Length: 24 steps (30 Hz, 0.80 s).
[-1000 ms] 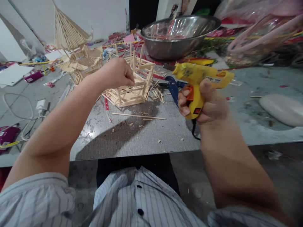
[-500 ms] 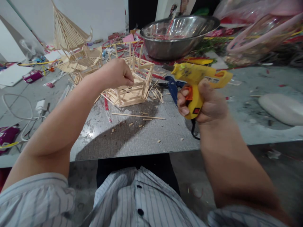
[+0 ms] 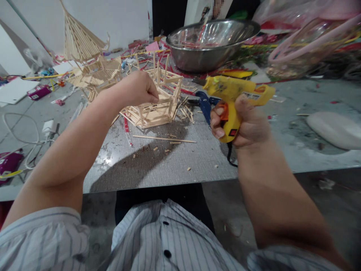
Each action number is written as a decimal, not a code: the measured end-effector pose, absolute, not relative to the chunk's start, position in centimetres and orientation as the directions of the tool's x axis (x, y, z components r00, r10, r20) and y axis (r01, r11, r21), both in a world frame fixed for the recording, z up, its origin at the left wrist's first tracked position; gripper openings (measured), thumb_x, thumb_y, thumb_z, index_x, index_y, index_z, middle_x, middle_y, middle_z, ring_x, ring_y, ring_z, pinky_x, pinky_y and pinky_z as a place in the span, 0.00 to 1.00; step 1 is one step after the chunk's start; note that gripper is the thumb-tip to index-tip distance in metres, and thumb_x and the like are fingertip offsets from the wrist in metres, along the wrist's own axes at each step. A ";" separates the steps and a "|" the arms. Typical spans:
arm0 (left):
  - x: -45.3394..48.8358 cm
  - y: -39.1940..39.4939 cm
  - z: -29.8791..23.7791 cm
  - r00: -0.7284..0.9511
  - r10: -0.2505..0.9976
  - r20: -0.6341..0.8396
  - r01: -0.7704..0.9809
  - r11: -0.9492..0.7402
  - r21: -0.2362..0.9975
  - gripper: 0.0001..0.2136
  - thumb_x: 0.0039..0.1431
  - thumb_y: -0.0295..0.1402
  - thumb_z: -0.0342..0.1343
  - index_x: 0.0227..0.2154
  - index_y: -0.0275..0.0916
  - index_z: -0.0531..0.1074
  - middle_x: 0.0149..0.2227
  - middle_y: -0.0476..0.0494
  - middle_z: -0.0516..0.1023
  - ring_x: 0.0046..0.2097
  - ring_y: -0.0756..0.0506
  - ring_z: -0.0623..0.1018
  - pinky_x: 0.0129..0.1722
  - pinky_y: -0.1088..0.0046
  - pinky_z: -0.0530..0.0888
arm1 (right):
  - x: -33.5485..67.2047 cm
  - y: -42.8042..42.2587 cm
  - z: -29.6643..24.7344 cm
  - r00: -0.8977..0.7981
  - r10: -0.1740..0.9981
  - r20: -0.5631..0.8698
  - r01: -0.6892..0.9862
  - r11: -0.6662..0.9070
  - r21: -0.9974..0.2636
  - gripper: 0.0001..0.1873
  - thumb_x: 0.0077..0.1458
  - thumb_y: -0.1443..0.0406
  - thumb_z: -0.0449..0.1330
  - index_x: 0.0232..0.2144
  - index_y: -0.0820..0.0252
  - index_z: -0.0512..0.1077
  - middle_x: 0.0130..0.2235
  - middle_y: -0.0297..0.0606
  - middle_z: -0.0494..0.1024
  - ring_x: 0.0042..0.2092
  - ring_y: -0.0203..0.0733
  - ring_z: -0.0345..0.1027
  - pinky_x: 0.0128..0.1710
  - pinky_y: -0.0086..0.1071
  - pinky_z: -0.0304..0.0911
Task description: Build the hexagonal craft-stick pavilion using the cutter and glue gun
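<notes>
In my right hand point(image 3: 249, 120) is a yellow hot glue gun point(image 3: 234, 92) with an orange trigger, its nozzle pointing left. My fingers wrap its handle, and a black cord hangs below. My left hand point(image 3: 139, 88) is closed in a pinch over a small frame built of thin wooden sticks point(image 3: 156, 114), at its near railing. What the fingertips hold, if anything, is hidden. Upright posts rise from the back of the frame. A loose wooden stick point(image 3: 163, 139) lies on the table in front of it, among short offcuts.
Blue-handled pliers point(image 3: 204, 105) lie between the frame and my right hand. A tiered stick pavilion point(image 3: 84, 41) stands back left. Behind are a steel bowl point(image 3: 194, 56) and a pink-rimmed basket point(image 3: 296, 56). A white charger point(image 3: 48, 127) with cable lies left, a pale rounded object point(image 3: 335, 128) right.
Almost nothing differs. The glue gun and my right hand have shifted very slightly left; my left hand stays at the stick frame.
</notes>
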<state>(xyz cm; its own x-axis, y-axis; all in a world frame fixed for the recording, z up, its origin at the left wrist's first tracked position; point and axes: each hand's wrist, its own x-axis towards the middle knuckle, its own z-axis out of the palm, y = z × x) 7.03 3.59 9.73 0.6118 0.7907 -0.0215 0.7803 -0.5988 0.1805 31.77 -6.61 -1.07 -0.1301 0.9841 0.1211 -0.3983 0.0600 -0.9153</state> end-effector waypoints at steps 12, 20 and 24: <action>7.1 3.7 9.8 0.606 0.795 -0.012 0.785 -0.596 0.170 0.09 0.51 0.36 0.61 0.34 0.42 0.82 0.36 0.46 0.82 0.40 0.44 0.78 0.47 0.65 0.72 | 31.1 -6.9 -0.3 -0.067 0.995 0.073 -0.413 0.039 -0.910 0.28 0.31 0.44 0.73 0.20 0.60 0.70 0.19 0.34 0.72 0.13 0.30 0.58 0.10 0.25 0.50; 6.8 4.3 9.6 0.622 0.783 -0.009 0.772 -0.611 0.173 0.12 0.51 0.41 0.60 0.36 0.43 0.81 0.36 0.47 0.82 0.41 0.44 0.78 0.44 0.68 0.71 | 31.8 -6.6 -0.9 -0.119 0.987 0.110 -0.331 0.065 -0.941 0.27 0.39 0.41 0.67 0.23 0.56 0.70 0.21 0.31 0.70 0.15 0.29 0.58 0.12 0.25 0.50; 6.2 3.9 10.1 0.596 0.799 0.085 0.785 -0.602 0.145 0.15 0.57 0.43 0.55 0.39 0.40 0.80 0.35 0.49 0.80 0.36 0.49 0.75 0.39 0.71 0.68 | 32.0 -6.6 -1.1 -0.128 0.984 0.125 -0.336 0.076 -0.939 0.25 0.43 0.41 0.66 0.24 0.56 0.71 0.22 0.31 0.71 0.15 0.29 0.59 0.12 0.26 0.51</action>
